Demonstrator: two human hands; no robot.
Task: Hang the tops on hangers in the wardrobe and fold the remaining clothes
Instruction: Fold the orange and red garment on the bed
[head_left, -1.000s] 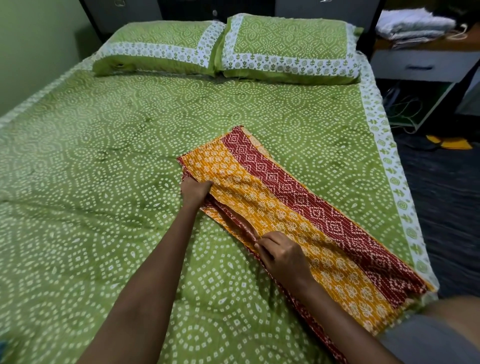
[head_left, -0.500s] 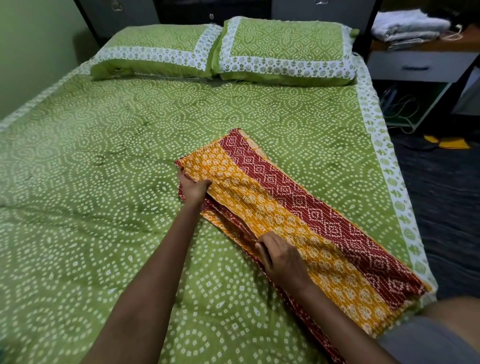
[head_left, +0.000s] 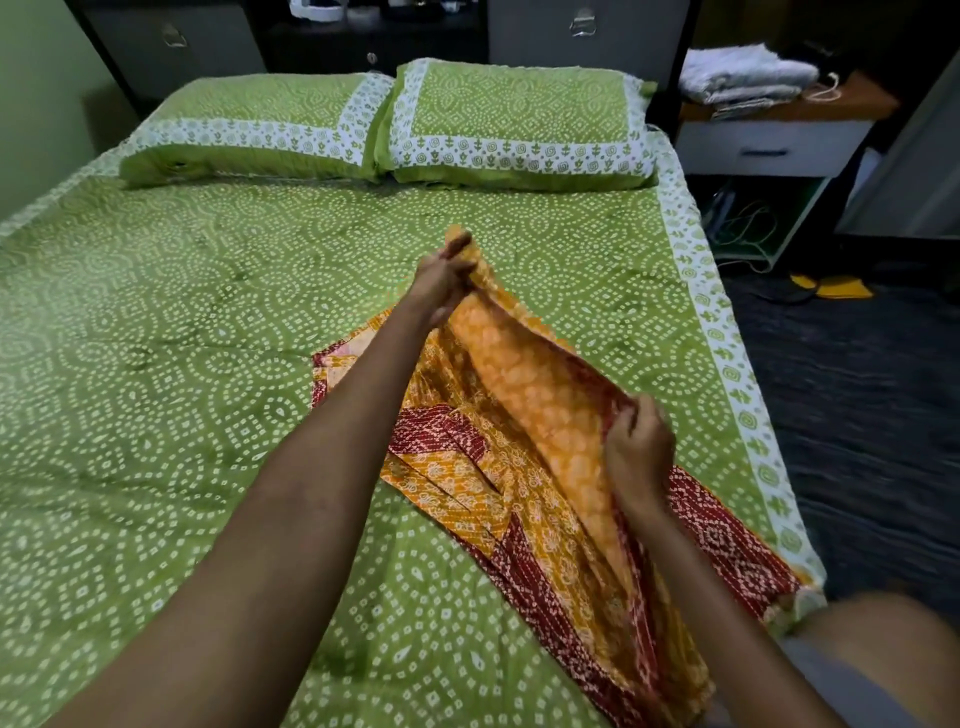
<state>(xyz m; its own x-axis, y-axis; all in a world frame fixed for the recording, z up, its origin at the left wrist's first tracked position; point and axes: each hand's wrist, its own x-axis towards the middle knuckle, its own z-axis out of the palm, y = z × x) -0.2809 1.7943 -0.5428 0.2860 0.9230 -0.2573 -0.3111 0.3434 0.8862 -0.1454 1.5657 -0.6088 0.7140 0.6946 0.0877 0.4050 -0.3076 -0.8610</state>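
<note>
Head view is showing your left hand (head_left: 441, 280) reaching forward over the bed, its fingers curling around the far end of the orange and red printed garment (head_left: 524, 467) and holding that edge lifted off the bedspread. Your right hand (head_left: 636, 452) is sitting nearer to you and to the right, its fingers pinching the same raised edge of cloth. Between the two hands a paler orange panel is hanging taut and sloping, showing what looks like the reverse side of the fabric, though motion blur is making that hard to confirm. Below that raised panel the rest of the garment is lying on the green dotted bedspread (head_left: 156, 415), with pleated orange and red folds spreading toward the left and a red patterned strip running toward the bed's right edge near you. Two matching green pillows (head_left: 395, 124) are resting side by side at the head of the bed. Beyond the bed's right side a bedside table (head_left: 769, 148) is carrying a stack of folded white cloth (head_left: 743, 73). A yellow item (head_left: 831, 286) is lying on the dark floor beside it.
</note>
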